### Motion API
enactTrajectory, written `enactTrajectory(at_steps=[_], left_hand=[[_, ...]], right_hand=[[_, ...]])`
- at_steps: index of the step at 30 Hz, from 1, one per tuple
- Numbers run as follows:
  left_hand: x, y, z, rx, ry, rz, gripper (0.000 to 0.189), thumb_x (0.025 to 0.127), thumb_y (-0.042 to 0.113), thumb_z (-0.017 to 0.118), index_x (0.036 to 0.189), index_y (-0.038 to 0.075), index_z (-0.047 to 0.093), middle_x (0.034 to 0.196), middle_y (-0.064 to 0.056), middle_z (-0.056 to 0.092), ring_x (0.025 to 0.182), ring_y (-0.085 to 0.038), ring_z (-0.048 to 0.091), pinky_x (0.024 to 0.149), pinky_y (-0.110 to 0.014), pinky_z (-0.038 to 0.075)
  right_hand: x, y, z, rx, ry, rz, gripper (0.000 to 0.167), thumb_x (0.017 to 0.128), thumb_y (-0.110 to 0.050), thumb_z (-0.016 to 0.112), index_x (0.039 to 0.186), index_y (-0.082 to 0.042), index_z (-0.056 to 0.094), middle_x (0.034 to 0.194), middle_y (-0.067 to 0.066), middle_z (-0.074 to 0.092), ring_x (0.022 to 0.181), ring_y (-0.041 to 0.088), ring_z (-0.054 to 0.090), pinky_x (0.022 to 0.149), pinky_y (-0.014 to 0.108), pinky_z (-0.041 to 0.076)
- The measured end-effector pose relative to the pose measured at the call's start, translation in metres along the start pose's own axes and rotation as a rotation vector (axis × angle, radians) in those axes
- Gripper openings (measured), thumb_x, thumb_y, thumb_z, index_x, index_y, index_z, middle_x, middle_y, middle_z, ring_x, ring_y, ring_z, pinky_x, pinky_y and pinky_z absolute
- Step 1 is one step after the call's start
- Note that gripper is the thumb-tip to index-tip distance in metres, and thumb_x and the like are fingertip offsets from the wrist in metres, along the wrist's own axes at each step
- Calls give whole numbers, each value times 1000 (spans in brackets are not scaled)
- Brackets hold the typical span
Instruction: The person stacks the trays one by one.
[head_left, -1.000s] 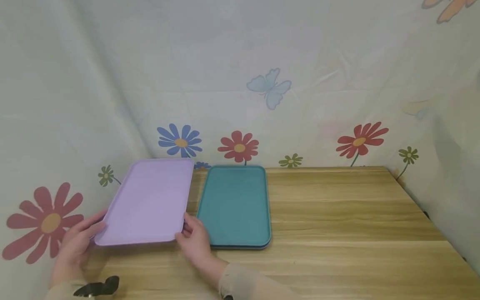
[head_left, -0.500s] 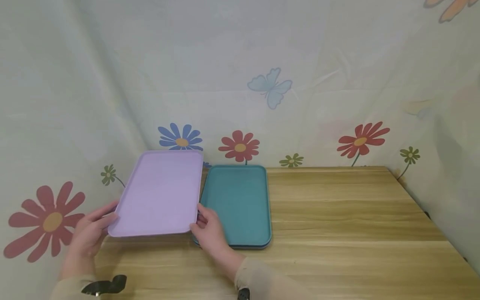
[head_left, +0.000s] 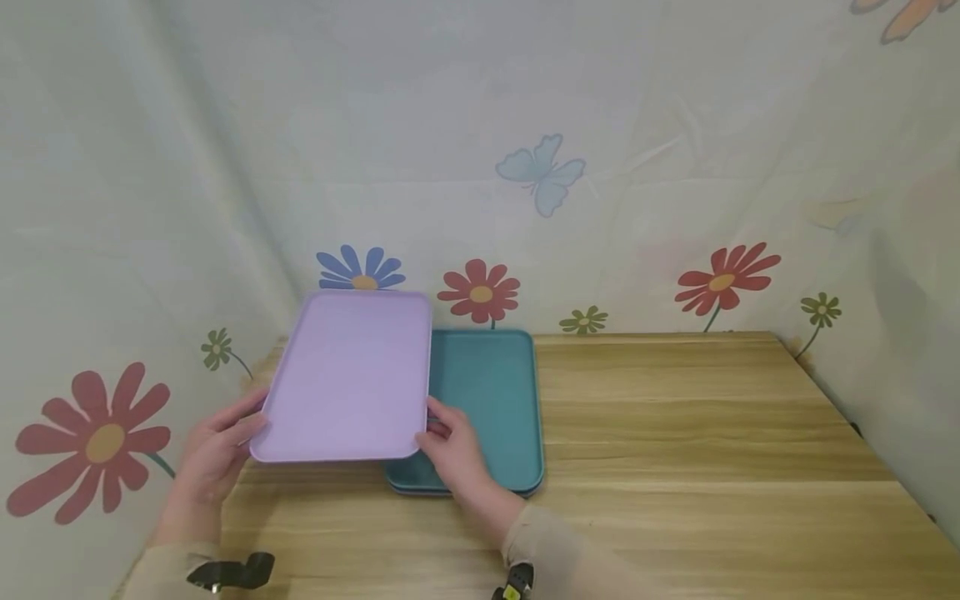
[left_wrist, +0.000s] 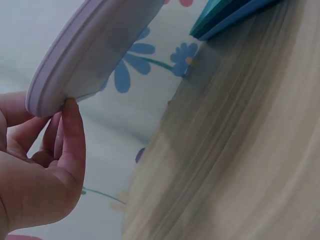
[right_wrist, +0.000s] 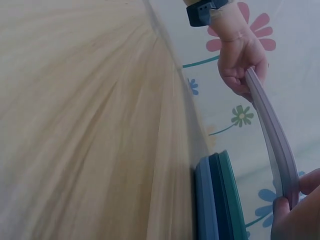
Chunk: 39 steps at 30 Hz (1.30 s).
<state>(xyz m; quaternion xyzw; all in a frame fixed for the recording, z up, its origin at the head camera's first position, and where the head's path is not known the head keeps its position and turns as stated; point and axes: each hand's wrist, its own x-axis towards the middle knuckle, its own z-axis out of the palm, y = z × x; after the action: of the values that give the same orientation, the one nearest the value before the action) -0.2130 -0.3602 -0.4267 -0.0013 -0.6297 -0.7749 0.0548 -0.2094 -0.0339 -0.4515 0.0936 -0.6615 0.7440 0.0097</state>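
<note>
A lilac rectangular tray [head_left: 348, 375] is held up above the table, its far end raised toward the wall. My left hand [head_left: 221, 442] pinches its near left edge; in the left wrist view the fingers [left_wrist: 74, 135] press its underside. At the near right edge my right hand [head_left: 453, 446] grips the rim between thumb and fingers. Beneath and to the right lies a teal tray [head_left: 495, 400], partly covered by the lilac one in the head view. Under the teal tray sits a blue tray [right_wrist: 206, 200], seen from the side in the right wrist view.
The wooden table [head_left: 697, 433] stretches to the right of the stack. A pale cloth wall [head_left: 637, 108] printed with flowers and a butterfly stands behind and on both sides. Dark straps [head_left: 228, 572] circle both wrists.
Both hands have carried the lilac tray right and slightly upward. It now overlaps the left part of the teal tray, where a gap showed between them before.
</note>
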Motion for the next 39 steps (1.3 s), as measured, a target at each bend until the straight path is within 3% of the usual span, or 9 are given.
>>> enactTrajectory(at_steps=[7,12,18,25,32,36,39], left_hand=[[1,-4,17,-13,-15,20,41,93,-9,59,127,13,69,109,9,70,93,-7,65,73,-23,56],[4,-6,31,-9,-21,37,42,93,-9,59,127,13,68,110,10,70,95,-7,64,73,-23,56],[7,-15,45,-14,-74,50,44,94,-11,55,123,18,71,111,9,70,93,-8,66,73,-23,56],[6,-25,62,36,-30,9,41,93,-7,61,125,18,70,108,11,71,88,-8,64,73,-22,55],[5,-30,78,51,-35,7,43,92,-9,60,129,11,66,107,10,71,86,-7,63,72,-22,55],[5,-33,88,76,-10,-34,41,92,-7,62,124,17,70,106,11,71,88,-9,63,74,-23,56],[4,-35,95,110,8,-64,43,91,-4,64,132,10,63,106,12,70,90,-10,63,76,-24,56]], right_hand=[[0,-2,-19,-6,-3,26,54,87,12,64,139,10,49,121,22,50,111,38,59,91,33,53],[0,-5,-31,-19,10,8,52,87,12,64,137,11,50,118,22,52,109,38,60,90,31,54],[-3,-7,-47,-47,35,-4,50,88,11,64,137,10,52,118,24,54,108,39,60,89,31,54],[-7,-8,-65,-70,40,-10,51,88,12,64,137,12,51,120,25,53,109,41,60,90,29,53],[-11,-6,-81,-86,47,-57,48,86,15,63,133,16,51,117,29,54,105,44,61,88,25,53],[-13,-6,-89,-109,54,-42,48,87,14,63,134,15,51,118,29,53,106,42,60,88,26,53],[-15,-5,-96,-124,64,-27,48,88,13,63,134,15,51,119,29,54,106,41,60,89,26,53]])
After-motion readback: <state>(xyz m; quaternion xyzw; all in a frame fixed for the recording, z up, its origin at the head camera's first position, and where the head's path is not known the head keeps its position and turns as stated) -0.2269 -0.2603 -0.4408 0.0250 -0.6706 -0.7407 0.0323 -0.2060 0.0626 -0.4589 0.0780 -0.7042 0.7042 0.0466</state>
